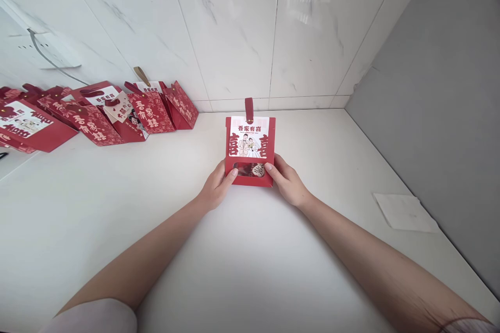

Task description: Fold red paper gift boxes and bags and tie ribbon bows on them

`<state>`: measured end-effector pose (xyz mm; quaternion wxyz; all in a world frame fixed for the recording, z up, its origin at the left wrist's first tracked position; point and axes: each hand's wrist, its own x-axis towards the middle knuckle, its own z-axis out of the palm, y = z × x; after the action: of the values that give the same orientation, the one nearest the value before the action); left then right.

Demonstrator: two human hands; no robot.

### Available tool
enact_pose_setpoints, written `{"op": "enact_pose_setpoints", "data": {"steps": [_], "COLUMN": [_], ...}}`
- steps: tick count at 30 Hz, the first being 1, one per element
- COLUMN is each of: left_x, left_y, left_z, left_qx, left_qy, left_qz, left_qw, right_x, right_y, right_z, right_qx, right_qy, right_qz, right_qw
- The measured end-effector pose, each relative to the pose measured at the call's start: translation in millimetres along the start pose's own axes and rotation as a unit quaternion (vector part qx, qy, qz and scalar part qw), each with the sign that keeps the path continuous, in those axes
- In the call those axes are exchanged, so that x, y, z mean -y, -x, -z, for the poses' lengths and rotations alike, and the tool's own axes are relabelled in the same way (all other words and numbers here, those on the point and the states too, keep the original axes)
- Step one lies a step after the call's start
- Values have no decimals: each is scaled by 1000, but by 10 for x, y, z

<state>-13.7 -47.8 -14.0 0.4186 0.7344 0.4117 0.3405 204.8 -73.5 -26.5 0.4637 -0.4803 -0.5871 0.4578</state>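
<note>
A small red gift box (250,143) with a white picture panel and a red tab on top stands on the white counter (250,270) in the middle. My left hand (216,187) grips its lower left corner with fingers curled round the edge. My right hand (287,182) grips the lower right corner, thumb pressed on the front. Wrapped sweets show through the box's low open front between my thumbs.
Several more red gift boxes (97,114) lie in a row at the far left against the marble wall. A white folded paper (404,212) lies at the right near the grey side wall (437,104). A socket with a cable (42,52) is on the left wall.
</note>
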Motion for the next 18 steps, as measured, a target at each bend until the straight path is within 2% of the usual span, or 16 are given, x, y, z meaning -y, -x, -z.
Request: {"op": "enact_pose_setpoints", "data": {"steps": [18], "left_x": [15], "left_y": [6], "left_z": [8], "left_qx": [-1], "left_qy": [-12], "left_qz": [5], "left_qw": [1000], "right_x": [3], "right_y": [-4], "right_z": [-3], "right_qx": [-1], "right_qy": [-2], "right_qz": [-3], "right_qw": [1000]}}
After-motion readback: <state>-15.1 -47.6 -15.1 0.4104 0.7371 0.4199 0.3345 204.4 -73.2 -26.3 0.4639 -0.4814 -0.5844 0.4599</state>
